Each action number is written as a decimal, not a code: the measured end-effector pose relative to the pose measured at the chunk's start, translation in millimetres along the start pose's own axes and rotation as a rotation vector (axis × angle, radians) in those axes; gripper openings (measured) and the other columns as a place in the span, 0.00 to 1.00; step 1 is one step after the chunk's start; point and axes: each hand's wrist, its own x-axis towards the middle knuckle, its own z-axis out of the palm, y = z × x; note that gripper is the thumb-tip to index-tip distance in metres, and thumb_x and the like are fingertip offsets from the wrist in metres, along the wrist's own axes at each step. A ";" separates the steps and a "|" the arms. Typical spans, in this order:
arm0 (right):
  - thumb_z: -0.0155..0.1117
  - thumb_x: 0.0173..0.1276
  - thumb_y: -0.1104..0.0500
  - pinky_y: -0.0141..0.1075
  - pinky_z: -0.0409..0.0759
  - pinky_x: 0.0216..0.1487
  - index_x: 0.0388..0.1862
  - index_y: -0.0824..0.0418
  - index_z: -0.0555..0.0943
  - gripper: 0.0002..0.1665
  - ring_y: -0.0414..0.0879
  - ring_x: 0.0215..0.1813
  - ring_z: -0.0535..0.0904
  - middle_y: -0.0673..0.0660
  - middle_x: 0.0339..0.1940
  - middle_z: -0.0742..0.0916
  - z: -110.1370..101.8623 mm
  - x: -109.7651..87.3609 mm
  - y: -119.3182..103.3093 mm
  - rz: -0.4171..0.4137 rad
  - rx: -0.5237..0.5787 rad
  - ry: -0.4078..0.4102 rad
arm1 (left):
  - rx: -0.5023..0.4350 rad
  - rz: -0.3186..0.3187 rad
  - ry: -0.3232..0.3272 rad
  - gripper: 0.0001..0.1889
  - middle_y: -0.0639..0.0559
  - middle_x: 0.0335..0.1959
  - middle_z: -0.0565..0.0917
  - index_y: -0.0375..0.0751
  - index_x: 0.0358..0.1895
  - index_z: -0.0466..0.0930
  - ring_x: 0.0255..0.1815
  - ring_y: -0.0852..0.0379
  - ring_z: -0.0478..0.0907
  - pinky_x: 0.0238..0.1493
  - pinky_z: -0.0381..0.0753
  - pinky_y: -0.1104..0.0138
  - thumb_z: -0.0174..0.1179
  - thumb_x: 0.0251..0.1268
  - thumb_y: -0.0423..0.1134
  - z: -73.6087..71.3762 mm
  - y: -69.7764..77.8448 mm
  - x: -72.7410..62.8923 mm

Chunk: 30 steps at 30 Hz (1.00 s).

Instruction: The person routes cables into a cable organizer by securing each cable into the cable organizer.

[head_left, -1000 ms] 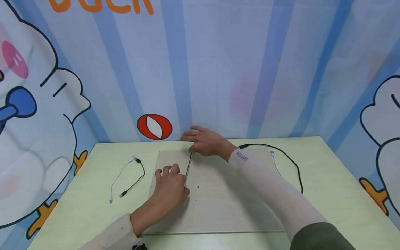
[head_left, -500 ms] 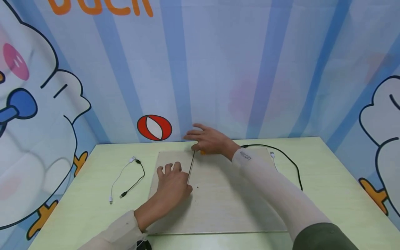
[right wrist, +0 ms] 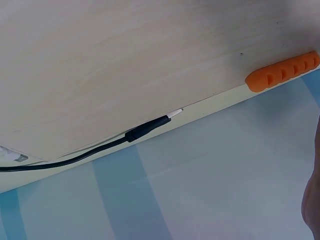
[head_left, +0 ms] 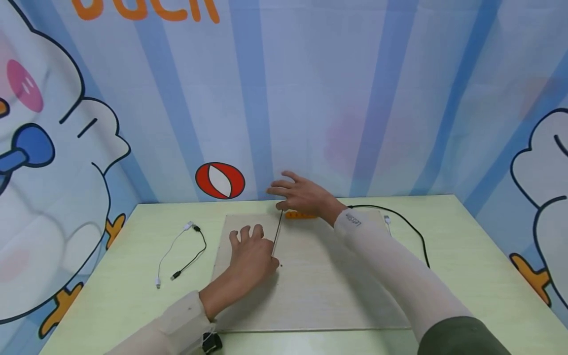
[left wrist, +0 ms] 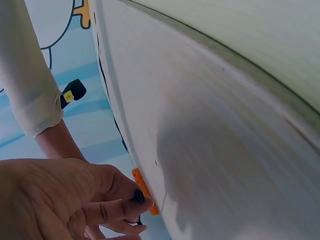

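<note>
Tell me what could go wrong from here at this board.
1. The thin dark cable runs straight between the left grip and right grip; the left grip only pinches the black connector, so a hard pull might slip it loose.
2. The orange ridged piece sits at the far edge of the board, near the right grip, and could get knocked.
3. The right sleeve crosses over the thick black cable in the head view; lowering it might drag that cable.

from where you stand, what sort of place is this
Probably a makeshift indoor work booth: a cartoon-printed backdrop behind a pale table, and loose cables lying beside a flat board.
</note>
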 end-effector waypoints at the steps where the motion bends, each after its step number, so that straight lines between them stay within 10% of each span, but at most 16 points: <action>1: 0.80 0.77 0.55 0.57 0.63 0.92 0.66 0.34 0.91 0.23 0.50 0.88 0.72 0.49 0.86 0.79 0.1 -0.1 0.1 0.003 0.001 -0.001 | 0.000 -0.001 -0.006 0.10 0.39 0.54 0.81 0.39 0.37 0.94 0.73 0.31 0.71 0.77 0.62 0.29 0.80 0.68 0.43 -0.1 1.1 0.9; 30: 0.80 0.76 0.58 0.57 0.62 0.93 0.63 0.38 0.94 0.20 0.54 0.87 0.72 0.50 0.86 0.79 1.6 -0.4 -4.6 0.130 0.080 -0.116 | 0.042 0.083 -0.033 0.11 0.36 0.61 0.82 0.37 0.43 0.94 0.73 0.29 0.72 0.73 0.64 0.30 0.75 0.74 0.42 6.1 19.0 16.5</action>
